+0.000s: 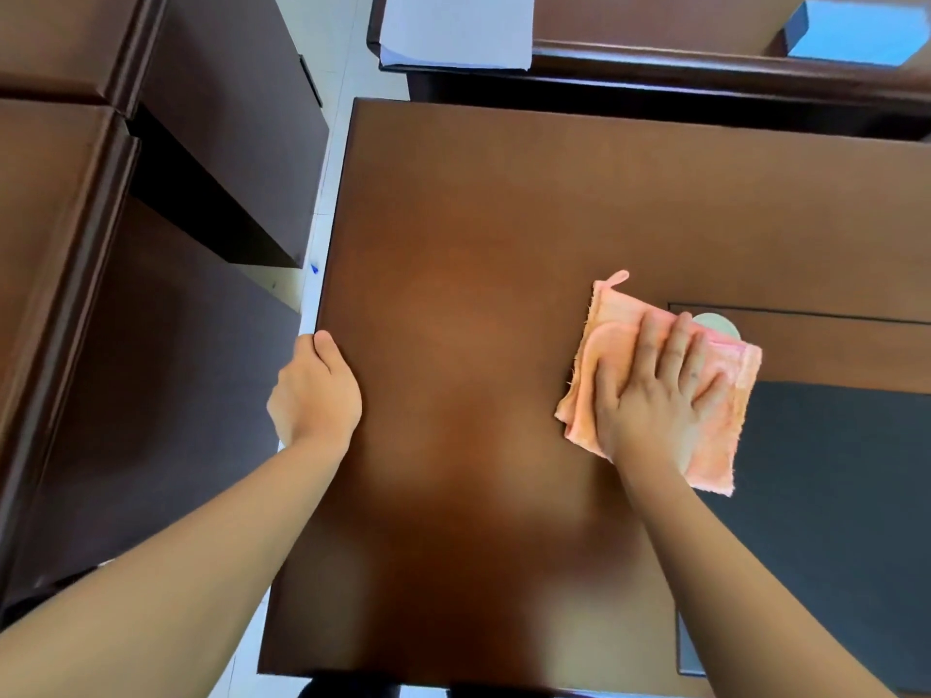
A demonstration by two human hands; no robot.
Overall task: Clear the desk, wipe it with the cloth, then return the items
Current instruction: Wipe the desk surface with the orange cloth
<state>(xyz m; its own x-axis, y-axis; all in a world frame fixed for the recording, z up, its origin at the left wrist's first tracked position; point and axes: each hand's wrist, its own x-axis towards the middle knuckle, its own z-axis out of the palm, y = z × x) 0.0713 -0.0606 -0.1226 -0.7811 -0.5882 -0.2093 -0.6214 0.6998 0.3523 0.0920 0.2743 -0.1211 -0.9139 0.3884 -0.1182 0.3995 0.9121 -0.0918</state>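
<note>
Brown desk: right hand flat on cloth, left hand gripping edge.

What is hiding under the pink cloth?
A pale round disc peeks out from under the pink cloth at its far edge. The rest of it is covered. The right hand presses flat on top, and the brown desk lies beneath.

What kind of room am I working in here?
Probably an office: several dark wooden desks set close together, a stack of white paper on the far one, and a tiled floor between them.
</note>
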